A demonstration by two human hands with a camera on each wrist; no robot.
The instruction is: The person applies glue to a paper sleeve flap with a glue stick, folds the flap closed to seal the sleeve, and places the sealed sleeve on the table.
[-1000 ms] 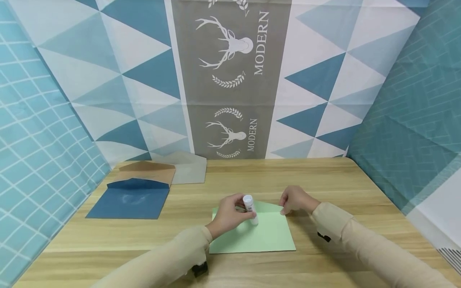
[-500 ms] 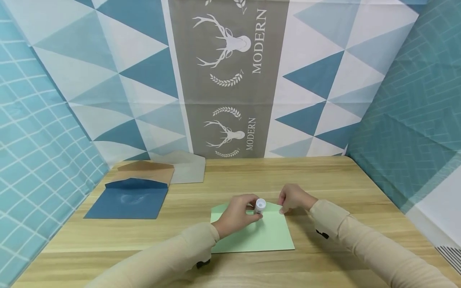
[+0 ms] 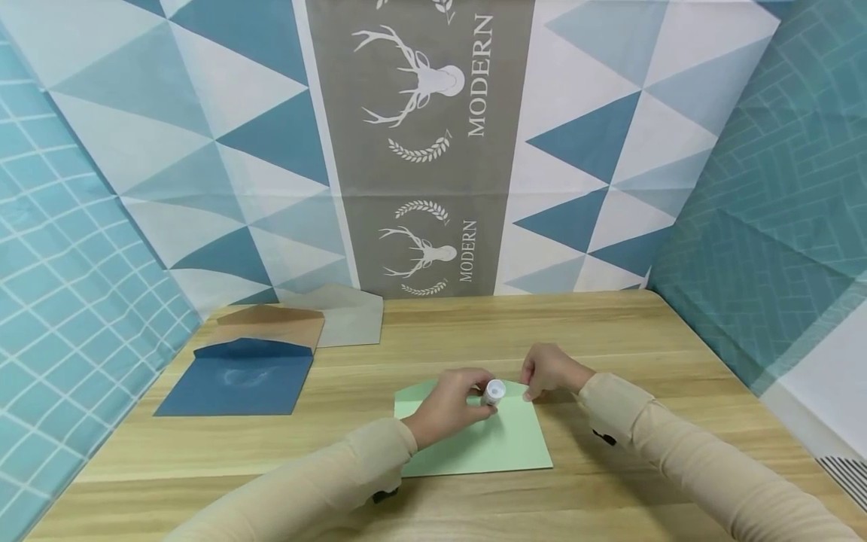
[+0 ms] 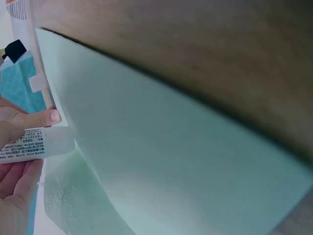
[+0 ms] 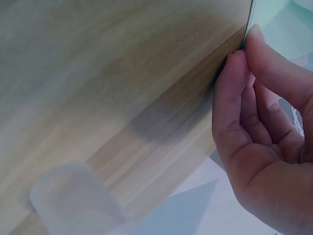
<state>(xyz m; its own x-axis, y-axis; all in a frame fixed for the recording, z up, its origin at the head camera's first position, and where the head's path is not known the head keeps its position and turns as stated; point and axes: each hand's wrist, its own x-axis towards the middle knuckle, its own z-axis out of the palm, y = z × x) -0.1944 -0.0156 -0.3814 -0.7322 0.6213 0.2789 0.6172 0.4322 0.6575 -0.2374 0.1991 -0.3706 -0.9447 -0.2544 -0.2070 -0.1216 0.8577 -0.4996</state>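
"Head view: what is in the left hand (image 3: 448, 406)?"
"A white tube (image 3: 494, 392), gripped by thumb and fingers over the green envelope (image 3: 508, 448), which lies on the bench (image 3: 585, 493), flap (image 3: 415, 391) at the far side."
"And the right hand (image 3: 552, 370)?"
"It pinches the green envelope's right edge, near the flap. A blue envelope (image 3: 237, 384), brown envelope (image 3: 271, 327) and grey envelope (image 3: 352, 318) lie off left."
"Left wrist view?"
"Left grip clamped round the white tube, its end at the flap, contact unclear."
"Right wrist view?"
"Right grip: thumb and forefinger together on the green envelope's edge."
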